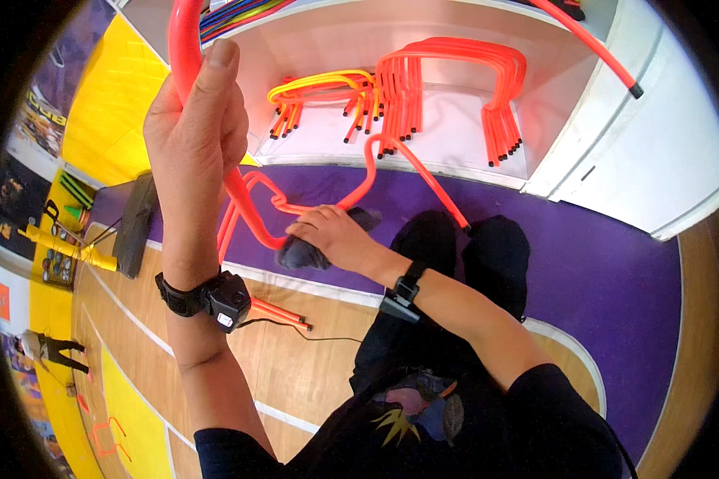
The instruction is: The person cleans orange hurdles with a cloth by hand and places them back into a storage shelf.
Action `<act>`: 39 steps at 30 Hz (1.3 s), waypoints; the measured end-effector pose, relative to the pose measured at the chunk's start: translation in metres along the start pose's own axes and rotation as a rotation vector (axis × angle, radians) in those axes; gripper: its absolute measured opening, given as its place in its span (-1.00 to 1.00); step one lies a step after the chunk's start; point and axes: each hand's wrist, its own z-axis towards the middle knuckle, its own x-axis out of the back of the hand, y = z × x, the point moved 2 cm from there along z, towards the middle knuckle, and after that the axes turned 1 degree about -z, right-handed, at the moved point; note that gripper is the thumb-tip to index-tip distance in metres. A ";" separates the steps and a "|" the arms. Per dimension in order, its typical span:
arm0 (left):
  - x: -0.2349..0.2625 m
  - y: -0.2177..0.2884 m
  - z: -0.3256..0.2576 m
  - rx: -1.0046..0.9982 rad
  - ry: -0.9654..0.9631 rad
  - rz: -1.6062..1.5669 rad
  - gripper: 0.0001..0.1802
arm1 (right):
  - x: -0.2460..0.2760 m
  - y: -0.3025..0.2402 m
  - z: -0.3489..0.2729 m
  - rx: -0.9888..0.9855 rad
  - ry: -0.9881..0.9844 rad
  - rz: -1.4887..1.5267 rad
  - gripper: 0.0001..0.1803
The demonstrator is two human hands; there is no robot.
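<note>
Presently we note the left hand [196, 112] closed around an orange hurdle bar [185, 48], its long axis running away toward the shelf [471, 152]; the right hand [331, 235], lower and nearer the floor [295, 367], presses a dark cloth [307, 254] on it.

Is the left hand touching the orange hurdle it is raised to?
Touching. The head view shows the left hand wrapped around the orange hurdle, thumb along the tube.
</note>
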 end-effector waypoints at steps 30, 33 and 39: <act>0.021 -0.105 -0.165 0.115 0.337 -0.453 -0.59 | 0.093 0.033 -0.071 -0.069 -0.011 0.054 -0.62; 0.014 -0.094 -0.150 0.133 0.322 -0.401 -0.59 | 0.096 0.056 -0.070 -0.195 0.118 0.029 -0.64; 0.004 -0.090 -0.139 0.097 0.358 -0.386 -0.63 | 0.080 0.106 -0.069 -0.717 -0.102 -0.383 -0.70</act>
